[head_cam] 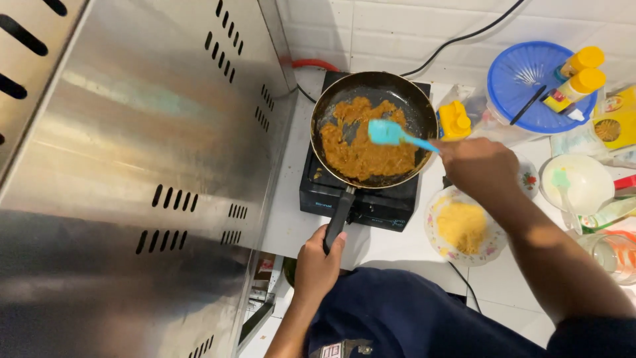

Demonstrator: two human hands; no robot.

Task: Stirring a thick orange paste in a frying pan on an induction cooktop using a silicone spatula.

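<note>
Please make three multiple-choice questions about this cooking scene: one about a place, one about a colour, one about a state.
1. Where is the plate of yellow crumbs?
A. right of the stove
B. inside the pan
C. on the steel hood

2. What colour is the spatula?
A. red
B. light blue
C. black

3. What does the left hand do?
A. hangs free
B. grips the pan handle
C. holds a bottle

Answers: 1 A, it sits on the counter beside the stove; 2 B, its blade over the brown food is blue; 3 B, fingers wrap the black handle, while the right hand holds the spatula.
</note>
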